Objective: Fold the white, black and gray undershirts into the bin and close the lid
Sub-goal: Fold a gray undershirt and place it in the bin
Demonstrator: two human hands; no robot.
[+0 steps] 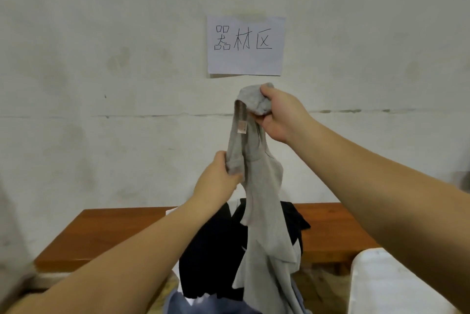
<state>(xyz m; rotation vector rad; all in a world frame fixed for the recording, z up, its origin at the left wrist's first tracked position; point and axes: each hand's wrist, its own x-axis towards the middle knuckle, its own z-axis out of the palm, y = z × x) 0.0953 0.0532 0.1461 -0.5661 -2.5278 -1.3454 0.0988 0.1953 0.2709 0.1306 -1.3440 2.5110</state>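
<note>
We see open counter (114, 232) on the left side, so a hand could pass there. On the right, a bare strip of counter runs up to a white thing (386, 285) at the edge. In the middle, the black undershirt (213, 257) is piled up and blocks the way. The gray undershirt (264, 212) hangs down in front of it like a curtain. Behind all of it stands the wall (101, 84), so no hand can go farther back. Above the counter on both sides, the air is open.
</note>
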